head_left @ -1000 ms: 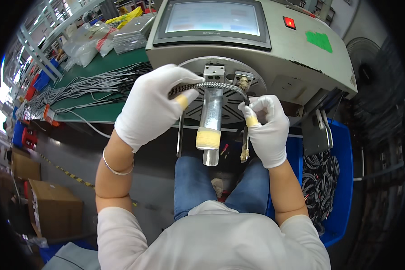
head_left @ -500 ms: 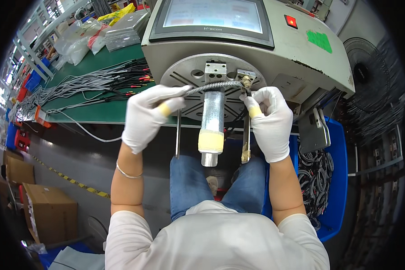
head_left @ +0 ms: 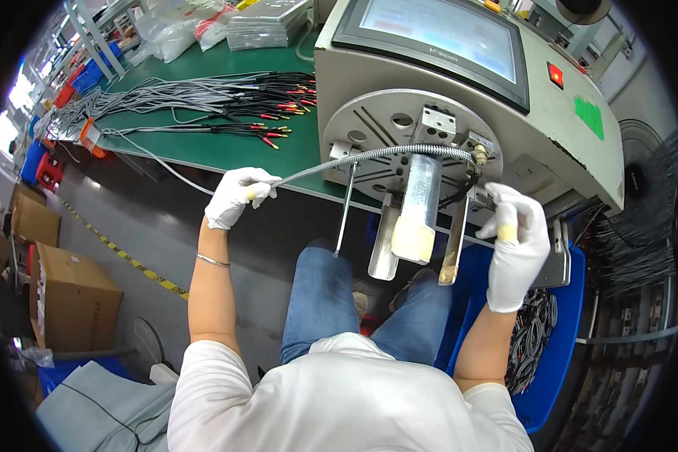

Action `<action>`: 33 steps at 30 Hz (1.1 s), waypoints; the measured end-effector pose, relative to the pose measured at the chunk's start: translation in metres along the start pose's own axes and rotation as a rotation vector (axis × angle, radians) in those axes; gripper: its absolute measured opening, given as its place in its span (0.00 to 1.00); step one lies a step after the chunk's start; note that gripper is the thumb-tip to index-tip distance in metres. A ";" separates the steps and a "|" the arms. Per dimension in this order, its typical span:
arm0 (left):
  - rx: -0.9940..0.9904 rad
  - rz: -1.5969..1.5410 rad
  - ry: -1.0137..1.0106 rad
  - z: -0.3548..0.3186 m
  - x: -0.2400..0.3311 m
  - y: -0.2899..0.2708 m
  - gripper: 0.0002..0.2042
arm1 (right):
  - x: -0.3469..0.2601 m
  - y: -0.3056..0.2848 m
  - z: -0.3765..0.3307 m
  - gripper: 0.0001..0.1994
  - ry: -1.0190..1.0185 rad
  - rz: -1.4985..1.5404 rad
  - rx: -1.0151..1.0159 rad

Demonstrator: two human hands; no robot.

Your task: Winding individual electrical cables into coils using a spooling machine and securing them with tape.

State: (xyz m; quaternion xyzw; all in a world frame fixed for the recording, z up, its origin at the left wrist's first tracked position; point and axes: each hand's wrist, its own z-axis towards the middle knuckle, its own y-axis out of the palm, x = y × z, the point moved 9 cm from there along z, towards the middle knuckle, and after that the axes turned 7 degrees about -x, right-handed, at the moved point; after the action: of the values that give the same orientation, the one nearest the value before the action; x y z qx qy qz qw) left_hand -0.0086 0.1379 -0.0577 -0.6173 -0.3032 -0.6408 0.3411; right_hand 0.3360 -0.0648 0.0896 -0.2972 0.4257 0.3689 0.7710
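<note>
One thumb and the fingertips of the white-gloved left hand (head_left: 239,197) were pinched together on a grey cable (head_left: 369,154). On the right hand (head_left: 516,241), gloved likewise, the thumb and forefinger were apart, just beside a flat metal bar (head_left: 454,241). Pale yellow bands (head_left: 508,233) wrapped parts of both gloves.

From the left hand, the cable rose in a long slant to the right, its surface finely woven, and arched across the base of a metal cylinder (head_left: 420,192), right below a bored metal block (head_left: 437,120). Its far end bent down near a brass-coloured fitting (head_left: 480,154); how it was fastened there, I could not tell. Yellowish tape (head_left: 413,239) covered the cylinder's near end, and a thin rod (head_left: 346,207) stood to its left. Behind them was a slotted round plate (head_left: 384,113) on the front of a cream machine (head_left: 565,143), with a lit screen (head_left: 444,38) on top.

Farther left, a green table (head_left: 301,143) bore a spread of grey cables (head_left: 203,94) with black sleeves and red and gold ends. To the right of the knees, a blue bin (head_left: 569,331) held coiled cables (head_left: 531,339). Cardboard boxes (head_left: 79,297) stood on the floor at far left.
</note>
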 end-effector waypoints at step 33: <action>-0.132 0.050 -0.144 -0.014 -0.005 0.002 0.08 | 0.029 -0.091 -0.036 0.07 0.098 -0.158 0.177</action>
State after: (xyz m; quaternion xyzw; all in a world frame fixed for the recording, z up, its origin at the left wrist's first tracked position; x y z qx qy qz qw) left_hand -0.0156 0.1257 -0.0635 -0.6903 -0.2687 -0.6045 0.2931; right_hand 0.4054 -0.1336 0.0607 -0.2783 0.4690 0.2530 0.7991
